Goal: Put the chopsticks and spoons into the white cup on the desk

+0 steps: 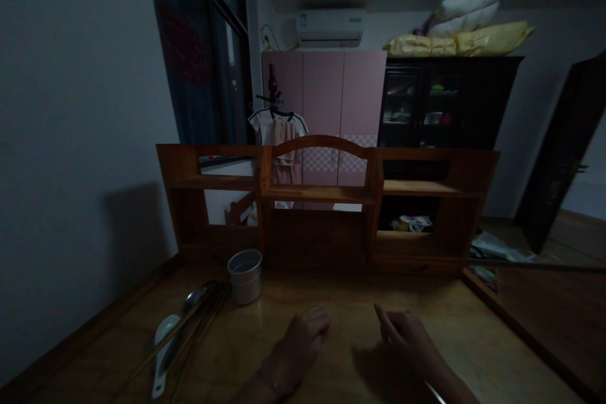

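My left hand (305,334) rests low over the wooden desk (331,303), its fingers curled into a loose fist with nothing visible in them; a band circles that wrist. To its right, my right hand (404,334) hovers above its shadow, one finger stretched out and the others partly bent, holding nothing that shows. Left of both hands stands a grey metal cup (245,276), upright. Beside it lie several thin wooden chopsticks (189,322), a metal spoon (193,298) and a white spoon (163,341), partly overlapping. Under my right forearm a thin pale edge shows, too little to name.
A wooden shelf unit (317,192) runs along the desk's back edge. A wall (85,202) borders the left side. Beyond are a pink wardrobe (324,95), a dark cabinet (478,101) and clothes on a rack (284,132). A raised wooden edge (516,328) lines the right.
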`<state>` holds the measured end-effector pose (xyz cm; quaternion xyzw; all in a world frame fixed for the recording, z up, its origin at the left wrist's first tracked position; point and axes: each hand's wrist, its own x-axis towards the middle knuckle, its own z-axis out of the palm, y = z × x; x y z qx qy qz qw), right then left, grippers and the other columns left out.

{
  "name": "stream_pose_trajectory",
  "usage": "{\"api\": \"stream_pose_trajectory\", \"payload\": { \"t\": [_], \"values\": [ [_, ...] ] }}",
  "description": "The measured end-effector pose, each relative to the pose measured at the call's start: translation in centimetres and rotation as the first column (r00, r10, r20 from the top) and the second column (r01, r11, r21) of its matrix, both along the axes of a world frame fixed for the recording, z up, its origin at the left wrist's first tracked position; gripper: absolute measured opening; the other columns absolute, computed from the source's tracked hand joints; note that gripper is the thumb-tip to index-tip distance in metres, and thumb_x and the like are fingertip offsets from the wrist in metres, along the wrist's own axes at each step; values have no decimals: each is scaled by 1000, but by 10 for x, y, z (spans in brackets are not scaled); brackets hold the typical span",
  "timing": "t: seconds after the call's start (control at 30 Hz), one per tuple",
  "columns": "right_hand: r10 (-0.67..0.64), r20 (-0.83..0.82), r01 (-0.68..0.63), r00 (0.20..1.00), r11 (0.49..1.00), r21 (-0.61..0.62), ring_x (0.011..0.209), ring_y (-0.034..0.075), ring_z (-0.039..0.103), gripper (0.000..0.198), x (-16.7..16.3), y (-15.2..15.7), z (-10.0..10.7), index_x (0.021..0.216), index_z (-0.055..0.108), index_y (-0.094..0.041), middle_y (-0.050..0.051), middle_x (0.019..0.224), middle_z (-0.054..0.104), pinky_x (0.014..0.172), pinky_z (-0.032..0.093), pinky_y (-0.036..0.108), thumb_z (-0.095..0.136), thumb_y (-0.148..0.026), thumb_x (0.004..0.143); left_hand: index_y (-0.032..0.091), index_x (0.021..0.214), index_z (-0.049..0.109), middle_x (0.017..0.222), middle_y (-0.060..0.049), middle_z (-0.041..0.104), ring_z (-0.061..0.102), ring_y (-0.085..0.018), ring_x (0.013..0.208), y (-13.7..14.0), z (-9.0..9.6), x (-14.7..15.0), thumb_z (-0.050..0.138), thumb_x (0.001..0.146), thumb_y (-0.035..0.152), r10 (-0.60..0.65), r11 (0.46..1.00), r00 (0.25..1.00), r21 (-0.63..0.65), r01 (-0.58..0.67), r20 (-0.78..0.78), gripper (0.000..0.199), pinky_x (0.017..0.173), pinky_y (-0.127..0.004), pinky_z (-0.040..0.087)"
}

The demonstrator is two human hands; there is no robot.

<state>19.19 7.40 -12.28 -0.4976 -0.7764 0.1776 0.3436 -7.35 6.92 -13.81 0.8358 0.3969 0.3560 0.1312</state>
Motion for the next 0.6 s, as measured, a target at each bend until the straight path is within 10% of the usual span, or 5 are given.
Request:
{"api": "stream_pose_trajectory", "payload": {
  "t": [0.6],
  "values": [
    [1,6,-1,1000,1000,-11,46,15,43,66,1,5,-11,54,45,-18,-1,50,40,52,27,27,26,-58,103,18,66,46,73,-2,56,49,-16,73,-1,-2,-1,39,68,-5,8,1000,1000,-8,-8,-12,24,65,-28,31]
  ]
}}
